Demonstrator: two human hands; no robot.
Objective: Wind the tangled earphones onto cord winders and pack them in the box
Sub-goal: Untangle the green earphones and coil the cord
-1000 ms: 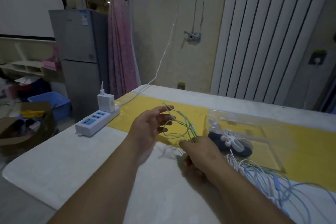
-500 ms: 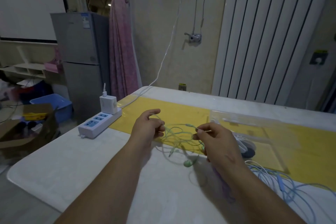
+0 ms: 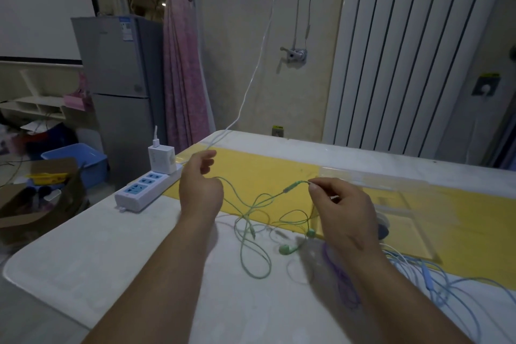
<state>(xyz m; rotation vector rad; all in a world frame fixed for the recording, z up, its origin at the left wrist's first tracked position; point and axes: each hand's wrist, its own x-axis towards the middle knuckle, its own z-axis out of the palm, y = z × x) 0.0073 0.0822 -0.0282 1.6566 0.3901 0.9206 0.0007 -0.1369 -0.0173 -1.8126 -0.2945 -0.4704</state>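
A green earphone cord (image 3: pixel 252 234) stretches between both hands above the white table (image 3: pixel 111 254). My left hand (image 3: pixel 199 190) pinches one stretch of it, fingers curled. My right hand (image 3: pixel 340 209) pinches the cord beside its inline remote (image 3: pixel 290 188). Loose loops and two green earbuds (image 3: pixel 287 249) lie on the table below. A clear plastic box (image 3: pixel 396 204) sits behind my right hand, with a dark item partly hidden inside. Blue and white earphone cords (image 3: pixel 435 285) and a purple one (image 3: pixel 342 279) are tangled at the right.
A white power strip (image 3: pixel 146 191) with a charger (image 3: pixel 162 158) plugged in lies at the table's left edge, its cable rising to the wall. A yellow mat (image 3: pixel 279 176) crosses the table. A cardboard box (image 3: pixel 36 198) and a blue bin (image 3: pixel 75 156) stand on the floor at left.
My hands have moved apart, drawing the green cord out from a bunched tangle into a longer span. The earbuds and loops have dropped onto the table.
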